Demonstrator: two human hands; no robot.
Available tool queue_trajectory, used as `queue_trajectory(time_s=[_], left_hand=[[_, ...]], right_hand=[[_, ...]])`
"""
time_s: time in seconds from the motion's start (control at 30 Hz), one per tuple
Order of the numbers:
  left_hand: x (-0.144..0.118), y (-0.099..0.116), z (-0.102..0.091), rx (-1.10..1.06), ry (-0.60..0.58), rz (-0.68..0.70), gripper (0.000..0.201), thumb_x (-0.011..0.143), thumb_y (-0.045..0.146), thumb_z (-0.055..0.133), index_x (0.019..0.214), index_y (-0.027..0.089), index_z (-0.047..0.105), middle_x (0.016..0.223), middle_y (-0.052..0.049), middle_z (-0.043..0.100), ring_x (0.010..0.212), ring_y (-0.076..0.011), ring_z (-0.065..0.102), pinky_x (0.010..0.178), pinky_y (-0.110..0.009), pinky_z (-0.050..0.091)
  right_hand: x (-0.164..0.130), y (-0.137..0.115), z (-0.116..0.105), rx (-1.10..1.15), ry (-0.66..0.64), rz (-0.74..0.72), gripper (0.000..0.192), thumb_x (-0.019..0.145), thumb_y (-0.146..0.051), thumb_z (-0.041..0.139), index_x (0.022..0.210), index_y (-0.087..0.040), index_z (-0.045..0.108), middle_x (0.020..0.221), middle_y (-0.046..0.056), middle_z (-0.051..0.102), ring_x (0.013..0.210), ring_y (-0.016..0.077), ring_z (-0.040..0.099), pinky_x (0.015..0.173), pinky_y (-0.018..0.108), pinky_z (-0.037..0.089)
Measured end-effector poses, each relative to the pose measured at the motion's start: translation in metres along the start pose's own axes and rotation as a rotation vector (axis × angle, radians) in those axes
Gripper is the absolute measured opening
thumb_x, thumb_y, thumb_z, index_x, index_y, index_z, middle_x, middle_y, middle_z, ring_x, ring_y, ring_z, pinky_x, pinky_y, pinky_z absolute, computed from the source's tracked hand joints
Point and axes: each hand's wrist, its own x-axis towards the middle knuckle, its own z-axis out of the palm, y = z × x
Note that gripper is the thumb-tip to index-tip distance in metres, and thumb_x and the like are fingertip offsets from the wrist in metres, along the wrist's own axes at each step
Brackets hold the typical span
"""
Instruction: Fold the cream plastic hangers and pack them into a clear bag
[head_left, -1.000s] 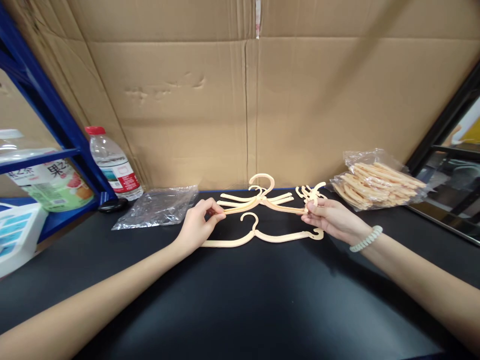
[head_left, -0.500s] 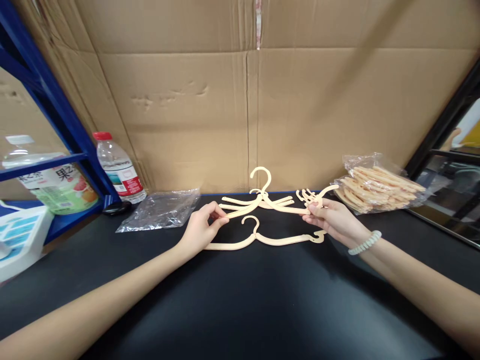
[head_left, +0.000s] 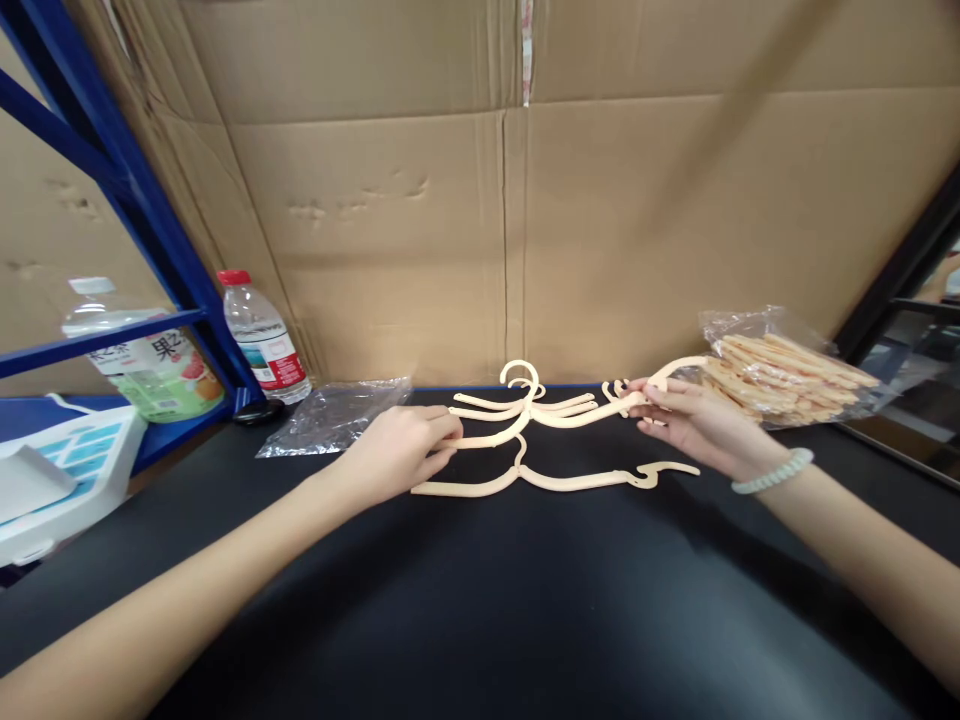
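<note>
Hanger [head_left: 525,420]: light, thin, springy plastic; best held at arm ends.
Left hand [head_left: 397,455]: pinching one end.
Right hand [head_left: 686,420]: pinching the other.

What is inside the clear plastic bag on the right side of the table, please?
The clear plastic bag holds a stack of cream plastic hangers. Those lower in the stack are covered, so their count cannot be told.

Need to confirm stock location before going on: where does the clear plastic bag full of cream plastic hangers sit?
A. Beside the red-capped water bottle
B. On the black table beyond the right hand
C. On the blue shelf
B: the clear plastic bag full of cream plastic hangers lies on the black table, just beyond the right hand.
</note>
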Motion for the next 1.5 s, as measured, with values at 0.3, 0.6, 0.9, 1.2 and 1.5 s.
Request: queue_trajectory(time_s=[0.3,0.6,0.9,1.2,1.5], left_hand=[[-0.013,0.001,-0.030,-0.007,-0.204,0.050,0.012,0.075,0.010,0.050,0.072,0.020,0.057,0.070,0.004,0.059,0.059,-0.0120,0.053,0.056,-0.023,0.032],[-0.016,0.020,-0.028,-0.056,-0.307,0.116,0.017,0.078,0.006,0.051,0.070,0.020,0.055,0.068,0.003,0.058,0.064,-0.0141,0.056,0.060,-0.025,0.034],[-0.018,0.018,-0.015,-0.096,-0.367,0.117,0.015,0.082,0.009,0.055,0.073,0.020,0.058,0.074,0.002,0.060,0.066,-0.0151,0.058,0.059,-0.026,0.036],[-0.018,0.021,-0.018,-0.080,-0.357,0.108,0.015,0.082,0.009,0.054,0.073,0.020,0.057,0.072,0.001,0.060,0.064,-0.0169,0.057,0.059,-0.027,0.037],[-0.019,0.023,-0.021,0.031,-0.385,0.083,0.013,0.078,0.009,0.053,0.070,0.020,0.053,0.071,-0.001,0.059,0.062,-0.0189,0.056,0.060,-0.030,0.038]], right_hand=[[-0.007,-0.029,-0.030,-0.355,-0.180,0.033,0.018,0.074,-0.030,0.076,0.087,-0.017,0.073,0.080,0.003,0.069,0.073,0.0111,0.063,0.066,0.019,0.052],[-0.005,-0.035,-0.036,-1.027,-0.624,0.098,0.028,0.074,-0.045,0.072,0.083,-0.018,0.073,0.076,0.003,0.070,0.072,0.0174,0.062,0.067,0.029,0.047],[-0.003,-0.026,-0.029,-1.261,-0.598,0.023,0.031,0.073,-0.046,0.069,0.076,-0.016,0.073,0.071,0.004,0.069,0.057,0.0133,0.054,0.060,0.028,0.041],[-0.006,-0.026,-0.020,-1.254,-0.494,-0.060,0.026,0.072,-0.046,0.070,0.071,-0.020,0.072,0.069,0.002,0.068,0.056,0.0148,0.056,0.064,0.031,0.043],[0.000,-0.017,-0.028,-1.295,-0.494,-0.082,0.030,0.073,-0.048,0.068,0.074,-0.018,0.071,0.074,0.004,0.068,0.072,0.0197,0.061,0.066,0.031,0.045]])
